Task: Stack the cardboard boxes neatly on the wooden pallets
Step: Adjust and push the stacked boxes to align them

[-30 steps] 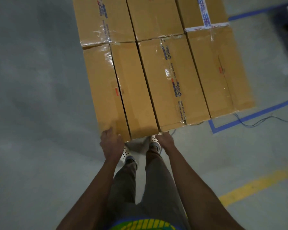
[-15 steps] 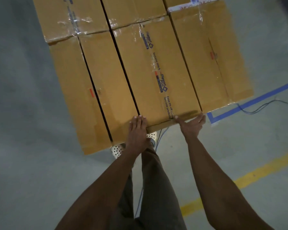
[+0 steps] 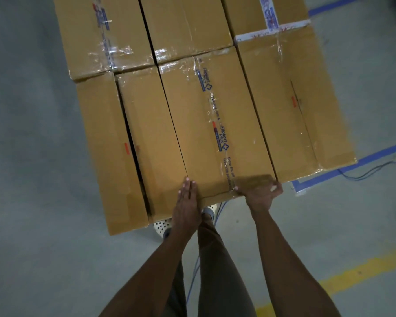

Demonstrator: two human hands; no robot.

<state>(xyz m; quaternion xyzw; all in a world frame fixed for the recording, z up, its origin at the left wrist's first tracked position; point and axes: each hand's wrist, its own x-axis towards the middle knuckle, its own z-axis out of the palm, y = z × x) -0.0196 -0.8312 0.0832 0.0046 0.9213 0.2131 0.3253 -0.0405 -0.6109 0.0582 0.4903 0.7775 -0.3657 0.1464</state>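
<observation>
Floor of grey concrete [image 3: 37, 202], smooth and faintly mottled, under dim, even light. A blue tape line [image 3: 380, 153] ran along the right side and turned a corner toward the near side. A second blue strip [image 3: 334, 6] showed at far right. A dark cable [image 3: 357, 178] trailed just beside the corner. A yellow painted line [image 3: 357, 271] crossed the near right.

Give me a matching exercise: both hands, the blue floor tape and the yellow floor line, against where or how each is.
Column A
1 left hand
2 right hand
3 blue floor tape
4 yellow floor line

Column B
a floor, bottom right of view
b fingers straight, flat on the Flipkart-taped cardboard box, near left corner
c floor, its corner just right of the right hand
d grips that box's near right corner

Pairs: 1-b; 2-d; 3-c; 4-a
</observation>
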